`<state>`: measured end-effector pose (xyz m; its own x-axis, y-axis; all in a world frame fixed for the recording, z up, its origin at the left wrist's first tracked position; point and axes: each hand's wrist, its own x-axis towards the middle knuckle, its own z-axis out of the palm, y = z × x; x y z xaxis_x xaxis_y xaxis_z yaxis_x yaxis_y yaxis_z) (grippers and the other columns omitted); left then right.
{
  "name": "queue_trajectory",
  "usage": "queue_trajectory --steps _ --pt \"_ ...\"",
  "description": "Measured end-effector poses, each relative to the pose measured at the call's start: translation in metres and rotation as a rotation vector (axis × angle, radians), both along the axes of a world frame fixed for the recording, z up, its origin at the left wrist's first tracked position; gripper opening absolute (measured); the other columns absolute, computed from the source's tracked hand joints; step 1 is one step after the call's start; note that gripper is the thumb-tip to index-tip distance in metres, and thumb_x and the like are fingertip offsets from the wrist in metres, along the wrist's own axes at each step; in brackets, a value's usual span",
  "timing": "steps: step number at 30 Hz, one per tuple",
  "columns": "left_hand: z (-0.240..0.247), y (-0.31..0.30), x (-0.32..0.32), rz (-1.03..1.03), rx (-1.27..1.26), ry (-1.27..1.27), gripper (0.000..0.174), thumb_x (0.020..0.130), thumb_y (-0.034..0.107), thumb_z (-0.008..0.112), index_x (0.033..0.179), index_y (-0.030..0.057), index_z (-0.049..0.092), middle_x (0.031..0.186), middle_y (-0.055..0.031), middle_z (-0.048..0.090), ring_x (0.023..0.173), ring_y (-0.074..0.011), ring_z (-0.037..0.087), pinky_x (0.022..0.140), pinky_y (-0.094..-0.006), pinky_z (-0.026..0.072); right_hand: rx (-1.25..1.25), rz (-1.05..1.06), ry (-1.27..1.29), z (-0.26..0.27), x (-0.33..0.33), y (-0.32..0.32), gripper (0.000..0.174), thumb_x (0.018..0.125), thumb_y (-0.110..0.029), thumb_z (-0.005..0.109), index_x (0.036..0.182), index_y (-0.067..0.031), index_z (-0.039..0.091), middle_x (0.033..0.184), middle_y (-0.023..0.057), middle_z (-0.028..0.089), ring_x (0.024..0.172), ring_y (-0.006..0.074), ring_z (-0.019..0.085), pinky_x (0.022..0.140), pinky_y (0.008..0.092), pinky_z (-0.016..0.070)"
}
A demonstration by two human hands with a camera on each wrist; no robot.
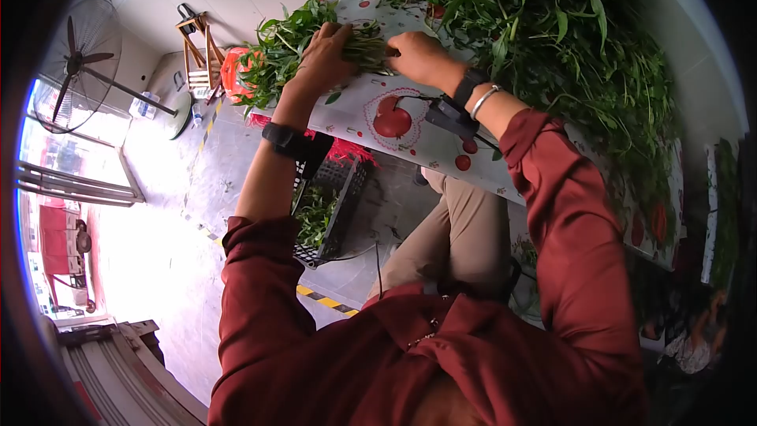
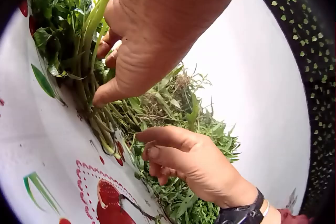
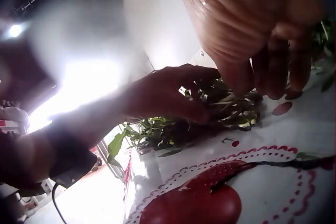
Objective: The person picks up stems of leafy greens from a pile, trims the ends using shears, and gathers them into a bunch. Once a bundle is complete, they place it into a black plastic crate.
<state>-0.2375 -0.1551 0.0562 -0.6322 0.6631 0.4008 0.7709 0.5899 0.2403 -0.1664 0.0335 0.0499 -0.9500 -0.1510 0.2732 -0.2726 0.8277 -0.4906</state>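
A bunch of leafy green stems (image 1: 280,46) lies at the left end of the table, leaves to the left and cut stem ends to the right. My left hand (image 1: 325,59) holds it from above. In the left wrist view, its thumb and fingers straddle the stems (image 2: 107,129). Just past the stem ends is my right hand (image 1: 426,59), its fingers loosely bent. Nothing shows between the right thumb and fingertips in the left wrist view, where the right hand (image 2: 194,163) is apart from the bunch.
A large heap of loose greens (image 1: 544,24) covers the table's back and right side. The tablecloth (image 1: 347,114) is white with red fruit prints. Below the front edge stands a black crate (image 1: 341,217) holding greens, with red strings (image 1: 347,150) above it. A standing fan (image 1: 75,59) is at far left.
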Motion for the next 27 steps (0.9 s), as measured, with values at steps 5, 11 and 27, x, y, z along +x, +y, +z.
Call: queue_trajectory --steps 5,11,27 --pt "-0.005 -0.004 -0.009 0.003 0.011 -0.103 0.071 0.061 0.022 0.069 0.125 0.0011 0.044 0.118 -0.0155 0.046 0.112 -0.0316 0.044 0.095 -0.0365 0.0369 0.157 -0.145 -0.08 0.0 -0.004 -0.019 0.029 0.068 -0.029 0.064 0.079 -0.0026 0.063 0.082 0.018 0.062 0.078 0.034 0.061 0.071 0.0407 0.0493" --pt "-0.007 -0.004 -0.011 0.02 -0.036 -0.129 0.075 0.062 0.025 0.07 0.127 -0.0001 0.042 0.121 -0.0156 0.045 0.114 -0.03 0.044 0.095 -0.0337 0.0366 0.185 -0.13 -0.048 -0.01 -0.005 -0.018 0.02 0.068 -0.019 0.059 0.078 -0.0019 0.063 0.082 0.0189 0.062 0.079 0.0351 0.061 0.07 0.0416 0.0491" --pt "-0.03 0.004 -0.014 -0.079 0.071 -0.11 0.075 0.063 0.018 0.072 0.129 0.0029 0.04 0.122 -0.0187 0.044 0.114 -0.0324 0.045 0.097 -0.0357 0.0364 -0.172 -0.2 0.028 0.028 0.126 0.094 0.014 0.075 -0.016 0.059 0.076 -0.0019 0.06 0.062 0.0097 0.057 0.054 0.0174 0.053 0.053 0.0312 0.0418"
